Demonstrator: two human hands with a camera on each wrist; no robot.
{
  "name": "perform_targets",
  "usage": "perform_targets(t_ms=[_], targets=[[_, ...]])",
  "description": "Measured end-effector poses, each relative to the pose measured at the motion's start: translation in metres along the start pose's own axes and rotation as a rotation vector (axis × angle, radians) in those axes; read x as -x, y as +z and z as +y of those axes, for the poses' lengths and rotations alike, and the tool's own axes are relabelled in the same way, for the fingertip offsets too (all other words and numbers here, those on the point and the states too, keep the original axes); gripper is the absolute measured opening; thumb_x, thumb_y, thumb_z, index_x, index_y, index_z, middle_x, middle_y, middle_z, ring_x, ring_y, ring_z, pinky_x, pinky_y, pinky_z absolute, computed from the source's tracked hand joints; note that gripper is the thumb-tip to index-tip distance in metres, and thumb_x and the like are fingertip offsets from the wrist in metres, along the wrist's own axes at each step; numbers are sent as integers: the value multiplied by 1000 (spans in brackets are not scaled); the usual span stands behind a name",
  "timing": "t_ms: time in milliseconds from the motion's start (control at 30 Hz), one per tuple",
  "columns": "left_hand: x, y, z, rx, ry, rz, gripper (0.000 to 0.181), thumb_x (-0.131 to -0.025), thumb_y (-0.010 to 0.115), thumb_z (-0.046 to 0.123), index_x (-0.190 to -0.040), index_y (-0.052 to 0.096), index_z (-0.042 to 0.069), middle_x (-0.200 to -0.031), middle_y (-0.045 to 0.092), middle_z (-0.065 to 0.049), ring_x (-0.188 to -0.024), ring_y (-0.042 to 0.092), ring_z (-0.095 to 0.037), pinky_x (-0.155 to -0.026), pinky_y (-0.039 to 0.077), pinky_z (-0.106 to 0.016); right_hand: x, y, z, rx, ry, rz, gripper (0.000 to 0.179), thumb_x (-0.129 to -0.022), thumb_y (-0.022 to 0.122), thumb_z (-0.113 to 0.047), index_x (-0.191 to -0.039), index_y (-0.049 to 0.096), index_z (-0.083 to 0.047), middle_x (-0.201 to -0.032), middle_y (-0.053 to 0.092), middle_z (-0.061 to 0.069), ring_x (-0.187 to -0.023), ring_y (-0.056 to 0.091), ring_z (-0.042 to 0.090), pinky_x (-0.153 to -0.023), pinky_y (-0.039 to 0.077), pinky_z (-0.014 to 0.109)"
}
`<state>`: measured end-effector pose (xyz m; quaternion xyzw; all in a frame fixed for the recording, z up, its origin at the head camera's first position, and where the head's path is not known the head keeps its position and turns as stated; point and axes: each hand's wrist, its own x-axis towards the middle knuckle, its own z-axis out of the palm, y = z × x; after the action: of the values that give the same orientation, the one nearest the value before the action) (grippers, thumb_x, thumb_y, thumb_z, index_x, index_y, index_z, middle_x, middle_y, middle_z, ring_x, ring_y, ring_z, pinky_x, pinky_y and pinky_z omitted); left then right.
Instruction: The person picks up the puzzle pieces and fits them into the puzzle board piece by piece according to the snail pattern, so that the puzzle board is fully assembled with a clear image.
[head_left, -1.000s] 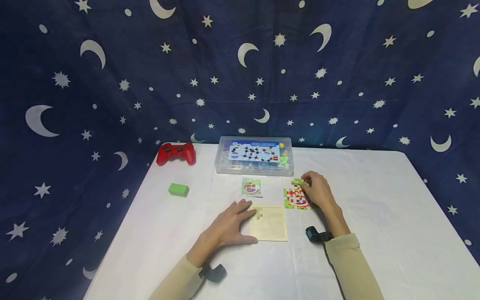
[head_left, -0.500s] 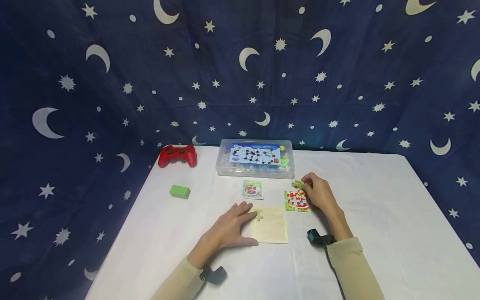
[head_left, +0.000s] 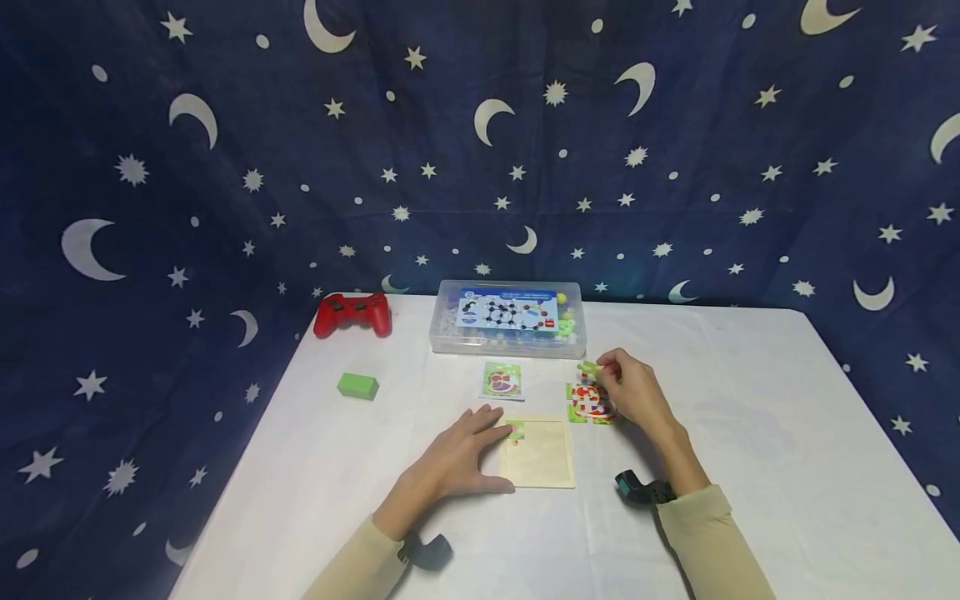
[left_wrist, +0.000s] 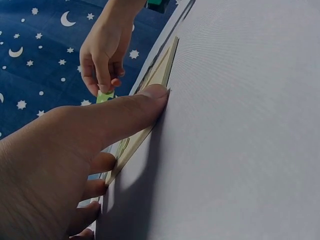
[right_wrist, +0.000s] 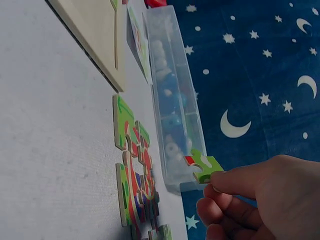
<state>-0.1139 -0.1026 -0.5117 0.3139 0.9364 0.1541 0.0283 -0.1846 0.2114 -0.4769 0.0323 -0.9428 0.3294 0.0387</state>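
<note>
One green piece point(right_wrist: 209, 165) is pinched by the right hand point(head_left: 636, 390), and the tray point(head_left: 542, 460) lies left of it, closer in, touched by the left hand point(head_left: 461, 454), fingers spread.

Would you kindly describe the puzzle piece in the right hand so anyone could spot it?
On the white table, puzzle pieces lie past the far right corner of the wooden tray. At their far edge, the right hand pinches a green piece with some red; unlike its neighbours, it is held.
</note>
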Motion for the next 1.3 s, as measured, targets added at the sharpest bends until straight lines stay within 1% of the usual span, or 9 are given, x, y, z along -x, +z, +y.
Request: perform_targets(t_ms=[100, 333, 467, 600, 800, 1033, 1300], targets=[[0, 0, 0, 7, -3, 1, 86, -76, 71, 71, -145, 55, 22, -158, 43, -4, -150, 36, -24, -125, 29, -39, 4, 0, -3, 2, -16, -2, 20, -97, 57, -13, -113, 63, -3, -93, 67, 10, -81, 58, 21, -73, 50, 34], [0, 1, 0, 23, -13, -2, 87, -76, 72, 70, -146, 54, 23, -159, 43, -4, -151, 34, -23, -126, 28, -38, 14, 2, -10, -3, -53, -35, 17, -95, 59, -12, -110, 64, -5, -87, 64, 6, -76, 56, 17, -67, 48, 28], [0, 0, 0, 27, -10, -2, 87, -76, 73, 70, -145, 54, 22, -158, 43, -4, -151, 34, -23, -126, 28, -39, 19, 5, -14, -8, -92, -45, 15, -94, 61, -12, -106, 65, -4, -82, 63, 4, -73, 54, 15, -66, 46, 26], [0, 0, 0, 23, -15, -7, 87, -76, 72, 70, -146, 54, 22, -159, 42, -4, -151, 34, -23, -126, 28, -38, 22, 7, -17, -22, -119, -49, 12, -91, 62, -10, -102, 65, -5, -80, 62, 2, -71, 53, 13, -64, 45, 23], [-1, 1, 0, 17, -11, -9, 87, -76, 72, 70, -146, 54, 23, -159, 42, -4, -151, 34, -23, -126, 28, -38, 25, 11, -20, -54, -144, -83, 12, -87, 62, -5, -98, 64, -4, -78, 62, 0, -70, 53, 10, -61, 44, 19], [0, 1, 0, 2, -3, 1, 86, -76, 71, 71, -145, 54, 22, -158, 43, -4, -150, 35, -24, -126, 28, -38, 30, 17, -22, -58, -204, -132, 10, -88, 63, -5, -98, 65, -6, -78, 63, -2, -70, 53, 8, -61, 46, 19], [0, 1, 1, 10, -1, 8, 85, -77, 71, 69, -145, 55, 22, -158, 44, -5, -150, 36, -25, -125, 29, -40, 33, 20, -26, -63, -231, -175, 8, -89, 64, -6, -97, 65, -8, -77, 61, -4, -70, 53, 8, -63, 46, 20]])
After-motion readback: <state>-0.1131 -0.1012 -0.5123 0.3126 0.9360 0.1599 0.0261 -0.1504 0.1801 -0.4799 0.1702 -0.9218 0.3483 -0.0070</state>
